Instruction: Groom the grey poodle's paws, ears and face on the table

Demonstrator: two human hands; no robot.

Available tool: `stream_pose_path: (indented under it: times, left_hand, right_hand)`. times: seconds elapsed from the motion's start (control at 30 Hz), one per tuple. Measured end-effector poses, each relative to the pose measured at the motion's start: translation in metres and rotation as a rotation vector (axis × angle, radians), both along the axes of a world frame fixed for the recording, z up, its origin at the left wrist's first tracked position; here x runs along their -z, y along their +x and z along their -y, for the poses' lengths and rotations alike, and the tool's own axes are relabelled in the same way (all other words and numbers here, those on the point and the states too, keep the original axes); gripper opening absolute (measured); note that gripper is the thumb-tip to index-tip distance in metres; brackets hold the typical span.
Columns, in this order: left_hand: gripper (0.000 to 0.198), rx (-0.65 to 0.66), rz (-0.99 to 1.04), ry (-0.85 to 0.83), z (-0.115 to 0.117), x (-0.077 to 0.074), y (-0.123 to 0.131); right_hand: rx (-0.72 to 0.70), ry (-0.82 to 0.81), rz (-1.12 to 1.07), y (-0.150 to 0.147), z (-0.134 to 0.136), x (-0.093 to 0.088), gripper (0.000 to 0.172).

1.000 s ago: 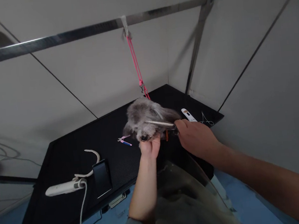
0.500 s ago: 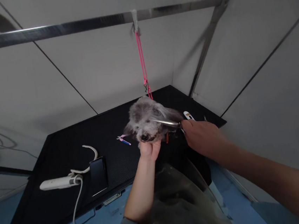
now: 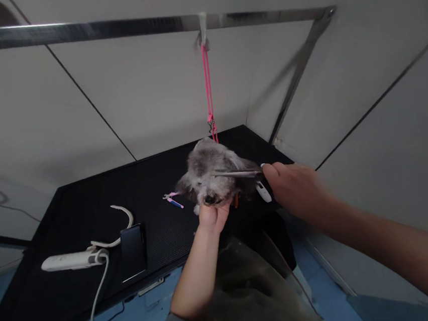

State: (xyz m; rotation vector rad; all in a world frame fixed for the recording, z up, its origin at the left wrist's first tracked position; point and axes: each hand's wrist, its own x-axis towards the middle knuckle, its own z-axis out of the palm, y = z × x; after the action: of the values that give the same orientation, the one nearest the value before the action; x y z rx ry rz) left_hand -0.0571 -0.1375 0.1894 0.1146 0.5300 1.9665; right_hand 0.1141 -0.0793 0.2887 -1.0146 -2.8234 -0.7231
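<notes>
A grey, fluffy dog is on the black table, its face toward me. Under its chin, my left hand is closed on the muzzle fur, with the fingertips hidden. My right hand grips metal scissors by the handles, and their blades lie across the dog's forehead near the eyes. A pink leash hangs behind the dog's head.
On the table's left lie a white corded clipper, a curved white piece and a dark phone. Pink-and-blue nail clippers lie left of the dog, a white device right. A metal bar spans above.
The scissors have levelled and their blades look closer together. The dog's head is slightly more upright. The camera view has shifted a little, and more of the white device shows.
</notes>
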Motion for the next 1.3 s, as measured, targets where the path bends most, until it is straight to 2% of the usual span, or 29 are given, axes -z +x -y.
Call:
stream_pose_path:
  times: [0.33,0.5,0.6,0.7,0.87,1.1,1.3]
  left_hand:
    - [0.004,0.012,-0.015,0.008,-0.001,0.001,0.001]
    - [0.006,0.029,-0.059,0.025,0.0,0.003,0.0]
    - [0.005,0.036,-0.075,0.036,0.0,0.003,0.001]
    - [0.007,0.028,-0.068,0.043,-0.001,0.003,0.003]
    - [0.007,0.047,-0.055,0.031,0.001,0.004,0.003]
    - [0.012,0.04,-0.04,0.052,0.002,0.005,0.002]
    - [0.019,0.062,-0.093,0.061,0.004,0.008,0.0]
  right_hand:
    - [-0.011,0.035,0.005,0.001,0.004,-0.002,0.024]
    - [-0.069,-0.072,0.1,0.015,0.004,-0.005,0.027]
    - [-0.046,-0.117,0.106,0.02,0.001,-0.011,0.025]
    - [-0.048,-0.254,0.117,0.017,-0.002,-0.02,0.023]
    - [-0.094,-0.649,0.162,0.014,-0.001,-0.039,0.019]
    - [0.032,-0.805,0.191,0.028,0.001,-0.059,0.025]
    - [-0.006,-0.948,0.24,0.028,-0.007,-0.057,0.017]
